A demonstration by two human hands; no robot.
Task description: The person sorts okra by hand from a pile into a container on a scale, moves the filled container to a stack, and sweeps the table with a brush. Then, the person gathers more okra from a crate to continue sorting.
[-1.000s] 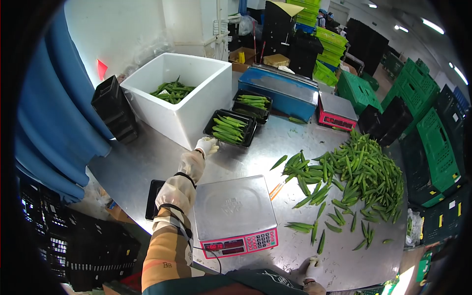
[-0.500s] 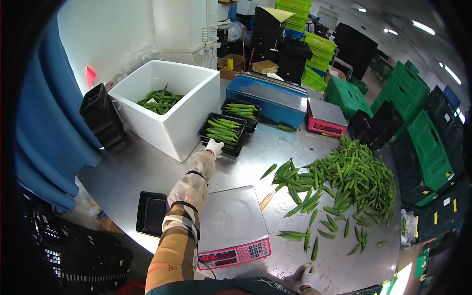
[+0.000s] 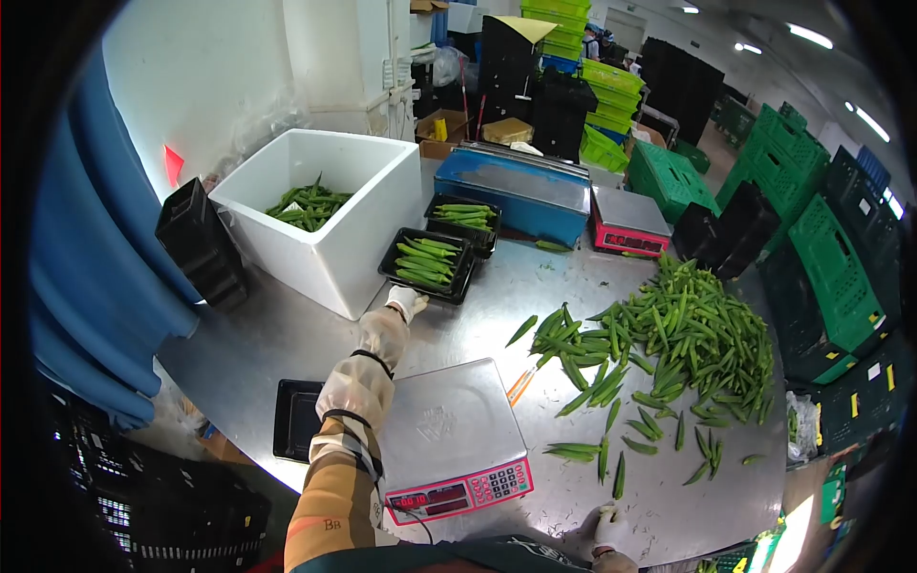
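My left hand (image 3: 408, 302), in a white glove, is at the near edge of a black tray of okra (image 3: 426, 263). Its fingers look loosely extended; whether they still touch the tray is hard to tell. That tray sits on other black trays, beside a second okra tray (image 3: 465, 217). My right hand (image 3: 609, 530), also gloved, rests at the table's front edge with fingers curled and nothing visible in them. Near it lie loose okra pods (image 3: 620, 475). A scale (image 3: 449, 420) with a red display stands between my arms, and an empty black tray (image 3: 294, 420) lies left of it.
A white foam box (image 3: 377, 229) holding okra stands at the back left. A large okra heap (image 3: 702, 334) covers the right side of the steel table (image 3: 516, 468). Orange-handled scissors (image 3: 522, 384) lie beside the scale. Behind are a blue container (image 3: 521, 196) and another scale (image 3: 630, 220).
My left hand has drawn back slightly from the okra tray toward me. My right hand stays near the table's front edge. The whole view has shifted a little.
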